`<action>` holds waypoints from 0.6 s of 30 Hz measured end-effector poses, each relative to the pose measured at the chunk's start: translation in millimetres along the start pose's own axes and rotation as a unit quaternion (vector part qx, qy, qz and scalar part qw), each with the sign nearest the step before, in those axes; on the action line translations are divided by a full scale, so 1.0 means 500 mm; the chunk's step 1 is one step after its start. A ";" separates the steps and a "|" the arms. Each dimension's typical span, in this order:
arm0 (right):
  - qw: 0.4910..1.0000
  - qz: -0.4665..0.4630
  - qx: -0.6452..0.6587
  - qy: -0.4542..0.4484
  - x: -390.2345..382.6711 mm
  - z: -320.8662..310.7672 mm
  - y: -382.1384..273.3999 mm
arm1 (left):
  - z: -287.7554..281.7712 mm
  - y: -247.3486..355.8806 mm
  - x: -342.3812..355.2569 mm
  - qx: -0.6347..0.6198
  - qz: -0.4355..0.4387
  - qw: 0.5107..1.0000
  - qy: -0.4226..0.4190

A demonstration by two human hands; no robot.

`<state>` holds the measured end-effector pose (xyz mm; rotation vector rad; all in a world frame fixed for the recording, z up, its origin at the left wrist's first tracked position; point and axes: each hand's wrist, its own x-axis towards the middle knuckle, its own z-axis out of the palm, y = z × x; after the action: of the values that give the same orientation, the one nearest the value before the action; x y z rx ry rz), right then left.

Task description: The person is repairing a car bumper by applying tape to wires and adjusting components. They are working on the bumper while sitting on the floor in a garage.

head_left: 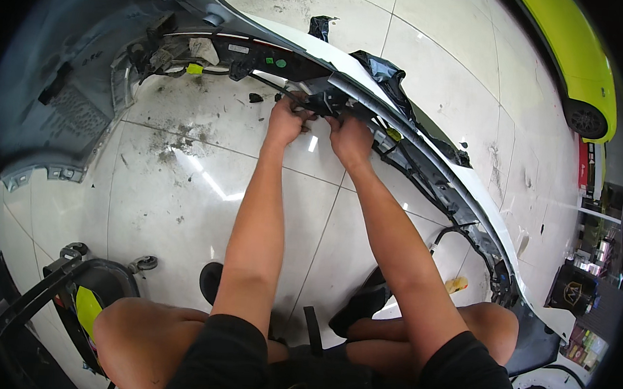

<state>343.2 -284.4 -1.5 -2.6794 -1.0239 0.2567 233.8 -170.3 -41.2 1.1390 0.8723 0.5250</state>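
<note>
A long car bumper (499, 220), white outside with a grey inner face, lies arched across the floor, its black wiring and brackets (416, 172) exposed toward me. My left hand (285, 121) reaches to the middle of its inner edge, fingers curled at a dark bracket (331, 99). My right hand (352, 138) is just to its right, fingers bent under the same area. What exactly the fingers grip is hidden. Small yellow-green pieces (194, 68) sit on the inner side, and crumpled black plastic (383, 74) lies along the outer side.
The bumper's grey end (53, 107) rises at the left. A wheeled stool (64, 279) stands by my left knee. A yellow-green car (583, 61) is at upper right, a black container (570, 289) at right. Small black bits (255, 98) and a yellowish item (456, 284) lie on the floor.
</note>
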 end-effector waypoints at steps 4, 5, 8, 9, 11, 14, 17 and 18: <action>1.000 -0.020 -0.016 0.017 0.000 0.010 0.003 | -0.004 0.000 0.019 0.053 -0.025 0.998 0.017; 0.999 -0.027 -0.024 0.021 0.000 0.011 0.005 | -0.002 0.000 0.020 0.073 -0.027 0.997 0.028; 0.999 -0.035 -0.017 0.006 0.000 0.019 -0.026 | -0.042 -0.046 0.027 0.198 0.046 0.976 0.072; 0.999 -0.036 -0.025 0.010 -0.001 0.021 -0.009 | -0.025 -0.046 0.016 0.198 0.043 0.976 0.083; 0.998 -0.038 -0.040 0.023 -0.003 0.008 0.026 | 0.025 -0.015 -0.022 0.197 0.044 0.974 0.102; 0.993 -0.076 -0.015 0.092 -0.017 0.020 0.016 | 0.036 -0.020 -0.028 0.265 0.100 0.939 0.197; 0.998 -0.004 0.024 0.059 -0.046 -0.012 0.017 | 0.070 0.034 -0.046 0.225 -0.036 0.957 0.182; 0.998 -0.020 0.038 0.046 -0.053 -0.023 -0.004 | 0.060 0.034 -0.041 0.201 -0.023 0.957 0.207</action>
<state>325.2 -302.9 11.9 -2.5745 -1.0187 0.1591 247.3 -196.4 -13.9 1.3966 1.4125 0.5744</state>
